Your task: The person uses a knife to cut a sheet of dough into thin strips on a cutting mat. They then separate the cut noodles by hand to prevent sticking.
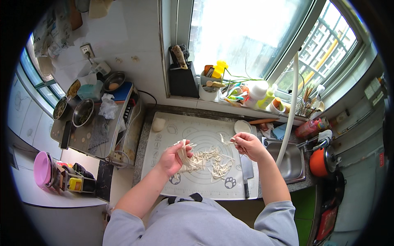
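Note:
My left hand (173,158) holds a bundle of cut dough noodles (184,155) between thumb and fingers, over the left part of a noodle pile. My right hand (248,145) pinches a few short dough strands (226,140) above the right side of the printed silicone mat (190,190). Loose noodles (220,169) lie in a tangle on the mat between my hands. A cleaver (246,167) with a black handle rests on the mat under my right hand. A lump of dough (158,124) sits at the mat's far left corner, and a bowl of white powder (242,127) at its far right.
A steel sink (287,163) lies right of the mat, with a pale hose (289,120) hanging over it. An orange pot (321,163) stands beyond. Steel bowls (83,113) stand on the left unit. A knife block (184,81) and utensil holders (208,90) line the windowsill.

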The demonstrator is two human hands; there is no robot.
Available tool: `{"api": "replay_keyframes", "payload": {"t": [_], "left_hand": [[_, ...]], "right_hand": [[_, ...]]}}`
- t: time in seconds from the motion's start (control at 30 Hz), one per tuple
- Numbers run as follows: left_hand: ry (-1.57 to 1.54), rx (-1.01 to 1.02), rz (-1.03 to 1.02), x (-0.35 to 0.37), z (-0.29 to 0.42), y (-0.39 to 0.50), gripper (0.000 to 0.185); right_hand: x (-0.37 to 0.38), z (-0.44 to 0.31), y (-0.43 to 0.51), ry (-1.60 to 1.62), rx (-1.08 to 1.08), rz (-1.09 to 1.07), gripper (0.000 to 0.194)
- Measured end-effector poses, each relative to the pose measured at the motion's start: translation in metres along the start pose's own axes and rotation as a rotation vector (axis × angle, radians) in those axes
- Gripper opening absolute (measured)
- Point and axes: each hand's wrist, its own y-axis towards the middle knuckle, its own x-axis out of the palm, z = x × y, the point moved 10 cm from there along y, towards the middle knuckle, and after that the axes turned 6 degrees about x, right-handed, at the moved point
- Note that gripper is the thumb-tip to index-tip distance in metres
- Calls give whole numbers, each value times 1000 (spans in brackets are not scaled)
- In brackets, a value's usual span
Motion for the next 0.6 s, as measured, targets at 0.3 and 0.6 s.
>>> {"api": "replay_keyframes", "payload": {"t": [0.3, 0.6], "left_hand": [[102, 9, -325, 84, -20, 31, 34], [148, -123, -237, 46, -39, 28, 31]], "right_hand": [[97, -71, -15, -565, -2, -207, 21], [-19, 76, 84, -369, 30, 82, 26]]}}
